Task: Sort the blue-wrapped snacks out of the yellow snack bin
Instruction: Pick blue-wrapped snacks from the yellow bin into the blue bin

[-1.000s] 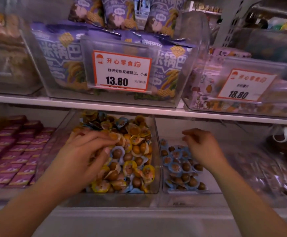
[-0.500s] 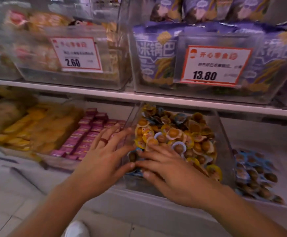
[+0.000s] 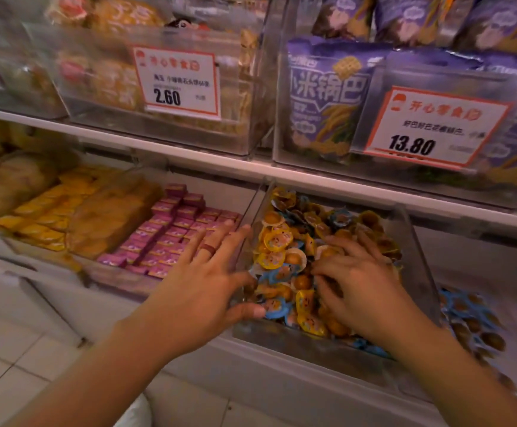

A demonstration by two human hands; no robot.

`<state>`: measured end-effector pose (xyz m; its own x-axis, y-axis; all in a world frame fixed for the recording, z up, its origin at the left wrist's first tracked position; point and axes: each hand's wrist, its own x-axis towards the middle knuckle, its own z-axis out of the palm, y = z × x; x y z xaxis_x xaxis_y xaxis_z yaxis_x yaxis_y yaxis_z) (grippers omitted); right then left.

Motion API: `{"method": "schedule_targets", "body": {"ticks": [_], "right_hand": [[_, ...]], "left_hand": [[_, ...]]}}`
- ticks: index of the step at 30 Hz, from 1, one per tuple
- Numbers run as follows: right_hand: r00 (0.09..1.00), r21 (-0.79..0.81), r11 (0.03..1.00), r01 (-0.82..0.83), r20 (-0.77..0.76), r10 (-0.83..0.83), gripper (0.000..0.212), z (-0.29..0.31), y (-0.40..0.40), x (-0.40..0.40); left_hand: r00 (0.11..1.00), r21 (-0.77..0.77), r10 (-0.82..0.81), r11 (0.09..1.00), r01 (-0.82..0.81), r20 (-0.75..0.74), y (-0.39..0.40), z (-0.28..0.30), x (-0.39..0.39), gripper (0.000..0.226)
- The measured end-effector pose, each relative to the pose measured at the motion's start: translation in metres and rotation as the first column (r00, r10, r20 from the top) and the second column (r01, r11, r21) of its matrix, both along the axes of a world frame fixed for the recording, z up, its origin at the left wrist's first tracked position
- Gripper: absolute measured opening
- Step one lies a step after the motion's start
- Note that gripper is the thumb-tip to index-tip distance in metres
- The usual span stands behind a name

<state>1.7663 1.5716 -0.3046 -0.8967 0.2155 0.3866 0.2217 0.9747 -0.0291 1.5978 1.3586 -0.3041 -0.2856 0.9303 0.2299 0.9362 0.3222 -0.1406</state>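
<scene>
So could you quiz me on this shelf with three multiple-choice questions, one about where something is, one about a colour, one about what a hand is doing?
1. Where do the pink boxes sit relative to the yellow snack bin?
A. In the bin to its left
B. On the shelf above it
C. Inside it

2. What colour are the big bags behind the 13.80 price tag?
A. Red
B. Purple
C. Green

3. What is the right hand doing?
A. Hanging at the person's side
B. Holding a price tag
C. Reaching into the mixed snacks, fingers curled among them

Answers:
1 A, the pink boxes fill the neighbouring bin on the left, same shelf level.
2 B, the bags above show purple packaging.
3 C, the right hand lies in the bin over the snacks, while the left hand rests on the bin's left wall.
</scene>
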Motion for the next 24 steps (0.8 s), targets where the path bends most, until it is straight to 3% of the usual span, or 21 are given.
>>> {"method": "schedule_targets", "body": {"ticks": [3, 8, 10, 12, 15, 19, 21, 24], "right_hand": [[0.986, -0.047, 0.993, -0.107, -0.133, 0.099, 0.025, 0.003, -0.018, -0.008], [0.976, -0.183, 0.979, -0.09, 0.179, 0.123, 0.054, -0.006, -0.027, -0.023], [0.983, -0.2, 0.975, -0.092, 0.139, 0.121, 0.048, -0.007, -0.023, -0.026], [0.992, -0.197, 0.975, -0.107, 0.044, 0.118, 0.028, -0.004, -0.022, -0.026], [0.989, -0.179, 0.976, -0.123, -0.103, 0.106, 0.014, -0.002, -0.021, -0.022], [0.968, -0.351, 0.917, -0.191, -0.222, 0.117, 0.011, 0.015, -0.025, -0.013], [0.978, -0.417, 0.885, -0.207, -0.118, 0.173, 0.007, 0.018, -0.03, -0.011], [0.953, -0.373, 0.904, -0.207, 0.131, 0.272, 0.027, 0.008, -0.044, -0.012]], "left_hand": [[0.994, -0.03, 0.039, 0.999, -0.042, -0.098, 0.003, -0.001, 0.009, 0.072], [0.995, 0.006, 0.082, 0.997, -0.082, -0.06, 0.009, -0.001, 0.014, 0.064], [0.999, 0.038, 0.047, 0.998, -0.046, -0.013, 0.009, 0.001, 0.011, 0.05], [0.998, 0.114, -0.011, 0.993, 0.004, 0.063, 0.008, 0.002, 0.006, 0.038], [0.97, 0.272, -0.091, 0.962, 0.026, 0.227, 0.005, 0.006, 0.001, 0.035], [0.899, 0.542, -0.136, 0.831, -0.124, 0.415, 0.005, 0.015, 0.002, 0.034], [0.82, 0.615, -0.151, 0.737, -0.279, 0.552, 0.007, 0.018, 0.004, 0.031], [0.702, 0.652, -0.197, 0.597, -0.468, 0.684, 0.011, 0.018, 0.006, 0.042]]}}
